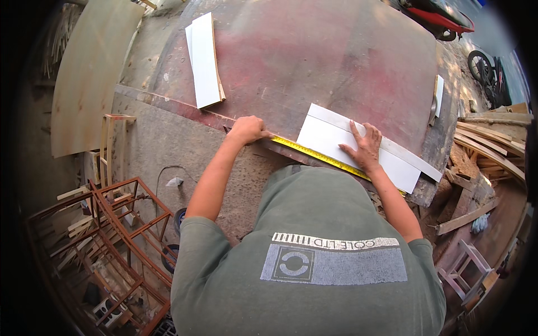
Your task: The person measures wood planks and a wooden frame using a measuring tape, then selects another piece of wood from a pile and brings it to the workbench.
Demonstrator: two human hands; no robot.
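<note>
My left hand (246, 130) is closed on the left end of a yellow tape measure (319, 155), whose blade runs out to the right along the table's near edge. Whatever part of the tape measure sits inside the fist is hidden. A white board (322, 136) lies just beyond the blade, with a narrow white strip (406, 155) along its far side. Fingers spread, my right hand (365, 147) rests flat on the board and strip, and its wrist crosses over the blade.
Two white panels (206, 64) lie overlapped at the far left of the worn reddish table (314, 56). Another white piece (439, 96) is at its right edge. A rusty metal frame (120, 224) stands lower left, scrap wood (487, 143) is piled right, and motorcycles (486, 73) are beyond.
</note>
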